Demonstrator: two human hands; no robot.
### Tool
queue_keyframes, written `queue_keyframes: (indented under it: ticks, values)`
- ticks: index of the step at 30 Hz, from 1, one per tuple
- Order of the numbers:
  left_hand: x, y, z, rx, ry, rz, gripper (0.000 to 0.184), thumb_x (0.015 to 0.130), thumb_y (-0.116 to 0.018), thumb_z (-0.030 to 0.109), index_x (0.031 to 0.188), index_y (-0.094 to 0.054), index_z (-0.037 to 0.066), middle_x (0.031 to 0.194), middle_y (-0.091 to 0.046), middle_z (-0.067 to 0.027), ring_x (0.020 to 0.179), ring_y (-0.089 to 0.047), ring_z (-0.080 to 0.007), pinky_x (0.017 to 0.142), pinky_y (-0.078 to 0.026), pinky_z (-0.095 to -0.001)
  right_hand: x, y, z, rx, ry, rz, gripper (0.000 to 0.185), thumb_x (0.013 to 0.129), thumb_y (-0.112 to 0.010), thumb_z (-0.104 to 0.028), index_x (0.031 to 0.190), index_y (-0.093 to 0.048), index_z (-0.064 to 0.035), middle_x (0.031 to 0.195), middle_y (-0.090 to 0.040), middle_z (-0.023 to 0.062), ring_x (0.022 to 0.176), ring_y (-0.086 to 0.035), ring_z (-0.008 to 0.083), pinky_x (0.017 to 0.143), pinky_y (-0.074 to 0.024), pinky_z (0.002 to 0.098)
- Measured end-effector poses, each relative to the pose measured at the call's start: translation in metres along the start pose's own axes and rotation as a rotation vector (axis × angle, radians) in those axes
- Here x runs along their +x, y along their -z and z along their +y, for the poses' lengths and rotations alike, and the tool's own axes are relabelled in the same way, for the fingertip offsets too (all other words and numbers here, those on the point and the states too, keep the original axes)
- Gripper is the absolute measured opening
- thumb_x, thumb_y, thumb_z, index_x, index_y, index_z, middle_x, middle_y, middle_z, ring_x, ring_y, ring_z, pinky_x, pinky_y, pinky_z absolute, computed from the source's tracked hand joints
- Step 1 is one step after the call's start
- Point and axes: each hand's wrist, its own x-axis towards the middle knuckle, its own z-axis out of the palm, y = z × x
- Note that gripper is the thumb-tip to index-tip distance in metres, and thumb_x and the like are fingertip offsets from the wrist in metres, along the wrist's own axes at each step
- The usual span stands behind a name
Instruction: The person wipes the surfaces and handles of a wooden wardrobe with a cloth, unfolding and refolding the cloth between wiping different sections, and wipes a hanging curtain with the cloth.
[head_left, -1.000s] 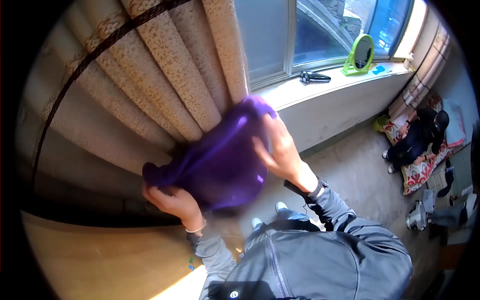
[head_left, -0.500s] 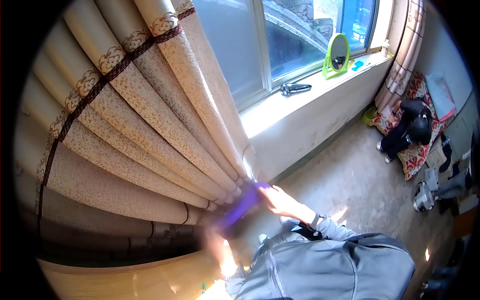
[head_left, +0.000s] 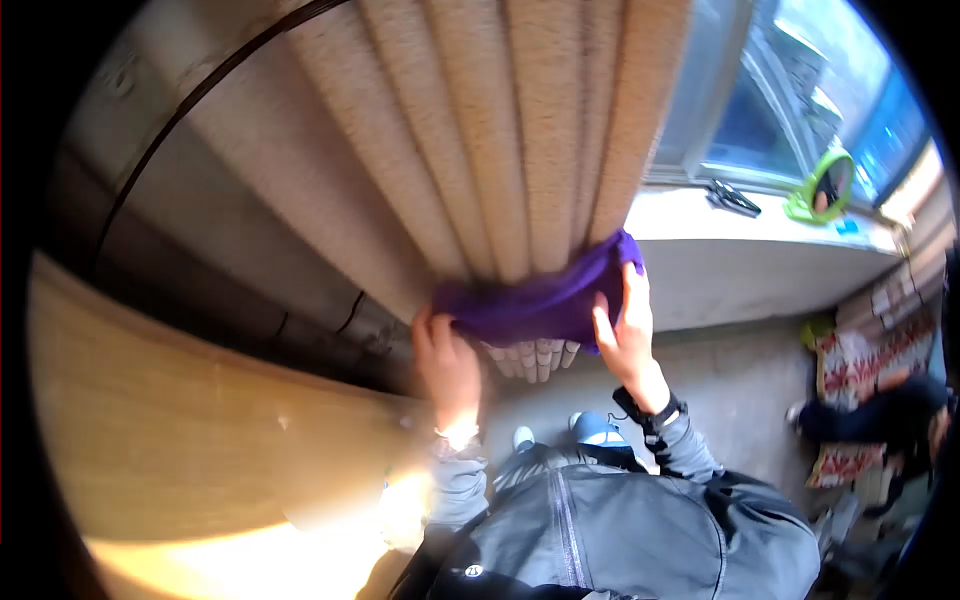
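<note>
A purple cloth point(head_left: 540, 308) stretches between my two hands, across the front of the gathered beige curtain point(head_left: 490, 150). My left hand point(head_left: 447, 368) grips the cloth's left end, its fingertips partly hidden behind the fabric. At the other end, my right hand point(head_left: 628, 325) is closed on the cloth, thumb in front and fingers along the edge. The curtain's folded lower ends show just beneath the cloth. Whether the cloth passes around the back of the curtain cannot be seen.
On the right is a windowsill point(head_left: 680, 218) with a black shaver point(head_left: 733, 198) and a green-framed mirror point(head_left: 825, 188). A wooden surface point(head_left: 200, 420) fills the lower left. Another person point(head_left: 880, 410) sits on a red-patterned seat point(head_left: 840, 465) at far right.
My view has swung left, so the curtain is now more central. The purple cloth, slanted and blurred before, is now spread wider and nearly level across the curtain. Both hands keep hold of it.
</note>
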Motion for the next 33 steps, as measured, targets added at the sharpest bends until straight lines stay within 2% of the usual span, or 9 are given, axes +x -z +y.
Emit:
queue_keyframes:
  ticks: [6, 13, 16, 20, 21, 24, 25, 27, 33]
  values:
    - [-0.072, 0.006, -0.004, 0.135, 0.238, -0.251, 0.021, 0.076, -0.045, -0.004, 0.095, -0.052, 0.002, 0.103, -0.051, -0.0192, 0.093, -0.052, -0.0401, 0.080, -0.043, -0.0435, -0.048, -0.002, 0.032, 0.084, -0.083, -0.369, 0.056, 0.082, -0.055, -0.009, 0.132, -0.032, 0.0026, 0.131, -0.040, 0.0232, 0.123, -0.036, 0.0381, 0.103, -0.0288, 0.0402]
    - [-0.168, 0.022, 0.007, 0.353, 0.571, -0.295, 0.063, 0.074, -0.055, 0.004, 0.132, -0.030, 0.007, 0.098, -0.056, -0.0222, 0.068, -0.061, -0.0332, 0.060, -0.050, -0.0460, -0.091, 0.006, 0.053, 0.288, -0.155, -0.821, 0.058, 0.083, -0.053, -0.006, 0.134, -0.028, 0.0030, 0.133, -0.038, 0.0238, 0.125, -0.037, 0.0348, 0.103, -0.0288, 0.0357]
    - [-0.251, 0.018, 0.003, 0.300, 0.291, -0.592, 0.056, 0.080, -0.049, 0.015, 0.133, -0.034, 0.004, 0.111, -0.056, -0.0143, 0.101, -0.055, -0.0294, 0.084, -0.043, -0.0431, -0.121, -0.004, 0.068, 0.330, -0.011, -0.985, 0.059, 0.082, -0.054, -0.005, 0.134, -0.027, 0.0034, 0.133, -0.038, 0.0239, 0.125, -0.035, 0.0367, 0.104, -0.0280, 0.0367]
    - [-0.303, 0.069, 0.066, 0.329, 0.660, -0.544, 0.033, 0.083, -0.048, 0.017, 0.111, -0.054, 0.002, 0.108, -0.058, -0.0111, 0.108, -0.051, -0.0264, 0.088, -0.039, -0.0368, -0.122, -0.007, 0.032, 0.525, 0.334, -1.098, 0.056, 0.081, -0.051, -0.004, 0.132, -0.030, 0.0062, 0.128, -0.041, 0.0269, 0.123, -0.035, 0.0390, 0.108, -0.0172, 0.0445]
    - [-0.349, 0.070, 0.065, 0.539, 0.436, -0.202, 0.027, 0.080, -0.051, 0.015, 0.103, -0.057, 0.002, 0.104, -0.060, -0.0127, 0.101, -0.055, -0.0276, 0.085, -0.041, -0.0355, -0.122, -0.006, 0.018, 0.607, 0.426, -1.073, 0.053, 0.081, -0.050, -0.003, 0.130, -0.032, 0.0067, 0.124, -0.044, 0.0268, 0.121, -0.039, 0.0390, 0.109, -0.0131, 0.0465]
    - [-0.316, 0.139, 0.161, 0.362, 0.928, 0.193, 0.020, 0.072, -0.064, 0.016, 0.085, -0.054, 0.004, 0.080, -0.057, -0.0148, 0.073, -0.057, -0.0333, 0.064, -0.046, -0.0376, -0.114, 0.013, -0.031, 0.692, 0.697, -1.134, 0.055, 0.081, -0.053, -0.004, 0.131, -0.032, 0.0037, 0.131, -0.038, 0.0242, 0.128, -0.023, 0.0453, 0.107, -0.0170, 0.0479]
    - [-0.325, 0.151, 0.160, 0.360, 0.929, 0.213, 0.020, 0.072, -0.064, 0.016, 0.085, -0.054, 0.004, 0.080, -0.057, -0.0148, 0.073, -0.057, -0.0333, 0.064, -0.046, -0.0376, -0.118, 0.008, -0.050, 0.778, 0.843, -0.967, 0.054, 0.078, -0.056, -0.005, 0.128, -0.036, 0.0060, 0.121, -0.045, 0.0256, 0.119, -0.039, 0.0407, 0.106, -0.0172, 0.0547]
    - [-0.346, 0.171, 0.163, 0.432, 1.208, 0.168, 0.026, 0.071, -0.069, 0.021, 0.082, -0.053, 0.003, 0.074, -0.056, -0.0141, 0.069, -0.056, -0.0326, 0.062, -0.045, -0.0367, -0.142, -0.001, -0.071, 0.837, 0.884, -0.946, 0.055, 0.080, -0.056, -0.008, 0.129, -0.034, 0.0047, 0.128, -0.039, 0.0249, 0.122, -0.034, 0.0439, 0.105, -0.0187, 0.0551]
    - [-0.387, 0.236, 0.165, 0.339, 1.088, 0.273, 0.028, 0.073, -0.069, 0.021, 0.079, -0.052, 0.000, 0.071, -0.056, -0.0160, 0.065, -0.056, -0.0303, 0.059, -0.044, -0.0360, -0.221, 0.009, -0.154, 0.869, 0.691, -0.936, 0.057, 0.088, -0.053, -0.021, 0.134, -0.029, 0.0016, 0.137, -0.029, 0.0263, 0.130, -0.024, 0.0416, 0.105, -0.0224, 0.0484]
